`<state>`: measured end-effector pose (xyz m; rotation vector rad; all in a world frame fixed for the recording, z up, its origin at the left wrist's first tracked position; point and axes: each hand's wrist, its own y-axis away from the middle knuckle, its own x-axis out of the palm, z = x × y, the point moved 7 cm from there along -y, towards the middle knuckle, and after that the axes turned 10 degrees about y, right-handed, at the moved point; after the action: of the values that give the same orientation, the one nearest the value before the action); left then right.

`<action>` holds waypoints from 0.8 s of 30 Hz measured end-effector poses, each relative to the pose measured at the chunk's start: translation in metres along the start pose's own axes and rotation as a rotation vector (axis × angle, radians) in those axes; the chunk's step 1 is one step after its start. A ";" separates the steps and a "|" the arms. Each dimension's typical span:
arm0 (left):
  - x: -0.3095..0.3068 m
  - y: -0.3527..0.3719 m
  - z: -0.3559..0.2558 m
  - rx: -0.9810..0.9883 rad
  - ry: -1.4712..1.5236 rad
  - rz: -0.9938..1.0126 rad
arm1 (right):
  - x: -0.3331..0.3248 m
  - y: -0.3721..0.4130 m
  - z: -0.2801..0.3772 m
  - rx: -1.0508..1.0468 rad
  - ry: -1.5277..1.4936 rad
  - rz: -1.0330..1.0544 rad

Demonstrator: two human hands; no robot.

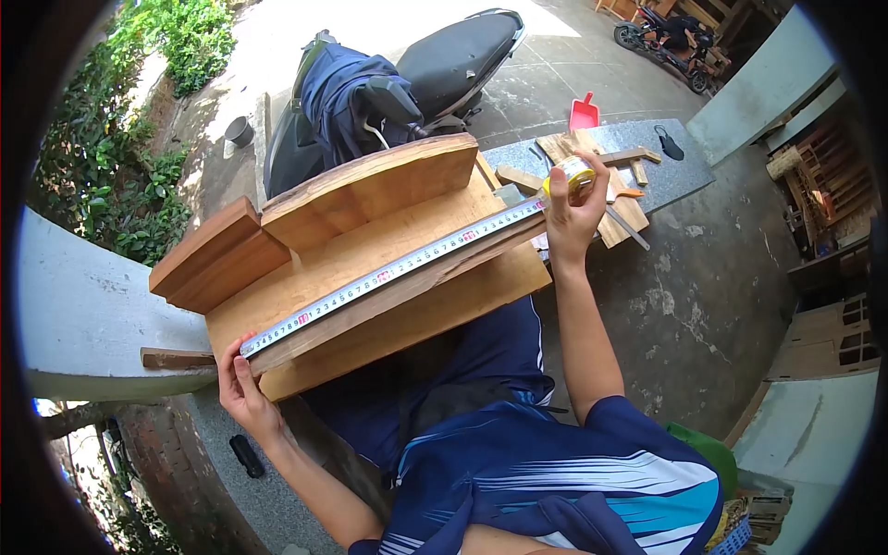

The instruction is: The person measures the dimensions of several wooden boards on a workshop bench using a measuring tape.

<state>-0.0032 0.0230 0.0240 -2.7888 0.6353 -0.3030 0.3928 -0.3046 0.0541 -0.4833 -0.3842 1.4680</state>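
A silver tape measure blade [393,273] lies stretched along a narrow wooden strip [398,294], which rests across a wide wooden board [342,264]. At the strip's lower left end, my left hand [245,393] pinches the blade's end and the wood. The yellow tape measure case [575,176] is held in my right hand [575,217] at the strip's other end, with the fingers wrapped round it. Behind the blade, a curved wooden piece [370,194] and a darker wooden block [217,259] sit on the board.
A parked motorbike [462,55] with a dark cloth stands beyond the board. On the grey stone slab [684,166] are wood offcuts, a red dustpan [584,113] and a black object [668,143]. A pale pillar [92,296] is at the left. Another motorbike [671,42] stands far back right.
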 end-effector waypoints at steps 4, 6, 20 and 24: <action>-0.001 0.001 -0.001 -0.021 -0.010 -0.010 | 0.002 0.005 0.000 0.046 -0.057 0.027; 0.001 0.000 -0.003 -0.014 -0.009 -0.006 | 0.002 0.004 -0.002 0.002 -0.062 0.006; -0.001 0.001 -0.001 -0.019 -0.009 -0.009 | 0.003 0.004 -0.007 0.042 -0.126 0.085; -0.004 0.000 0.006 -0.046 0.008 0.006 | 0.009 -0.001 0.004 0.045 -0.152 0.136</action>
<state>-0.0051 0.0259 0.0179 -2.8306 0.6601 -0.3020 0.3922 -0.2958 0.0571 -0.3680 -0.4444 1.6478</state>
